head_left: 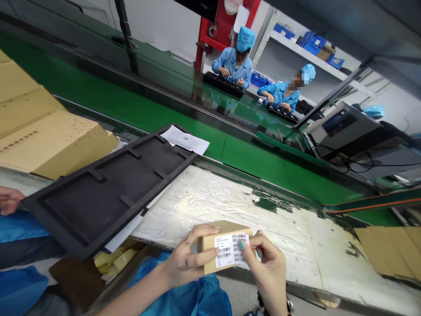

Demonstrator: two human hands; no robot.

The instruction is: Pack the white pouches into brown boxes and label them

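Observation:
A small tan cardboard box (208, 263) is held up above the near edge of the worktable, one face turned toward me. That face carries a white label (226, 253) printed with barcodes and small text. From the left side my left hand (187, 256) grips the box, its fingers lying across the front and top. My right hand (268, 261) is closed at the box's right end, with the thumb pressed on the label's right part. Its other fingers are curled and partly hidden.
A black tray (108, 193) with papers (186, 139) lies on the left of the worn white worktable (197, 197). Cardboard stacks (62, 140) and flat cartons (388, 250) flank it. Another person's hand (9, 199) is at far left. Beyond the green conveyor (237, 151), two co-workers handle black trays.

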